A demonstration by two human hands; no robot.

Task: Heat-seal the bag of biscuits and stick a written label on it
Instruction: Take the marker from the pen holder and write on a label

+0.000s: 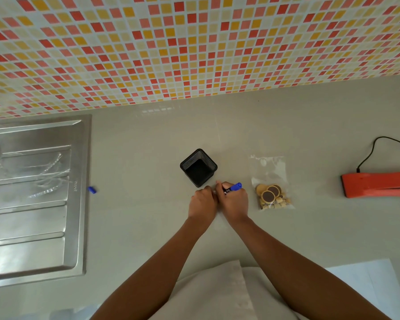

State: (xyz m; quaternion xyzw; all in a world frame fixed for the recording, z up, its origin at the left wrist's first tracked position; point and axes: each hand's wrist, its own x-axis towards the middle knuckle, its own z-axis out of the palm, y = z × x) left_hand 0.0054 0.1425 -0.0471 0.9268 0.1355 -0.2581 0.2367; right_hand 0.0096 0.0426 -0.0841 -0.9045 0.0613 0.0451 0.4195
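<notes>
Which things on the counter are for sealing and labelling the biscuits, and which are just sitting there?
For the job: bag of biscuits, orange heat sealer, blue marker held in the right hand, left hand beside it.

Just there: black mesh pen pot, blue pen cap, metal sink drainer.

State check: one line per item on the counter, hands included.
Marker: uncapped by the look of it, held in right hand, tip down at the counter.
Marker cap: off, lying alone near the drainboard.
Left hand: closed, pressed beside the right; what it holds is hidden.
Pen holder: upright, looks empty.
Biscuit bag: lying flat, biscuits at the near end; seal not discernible.
Heat sealer: lying apart from the bag, cord attached.
</notes>
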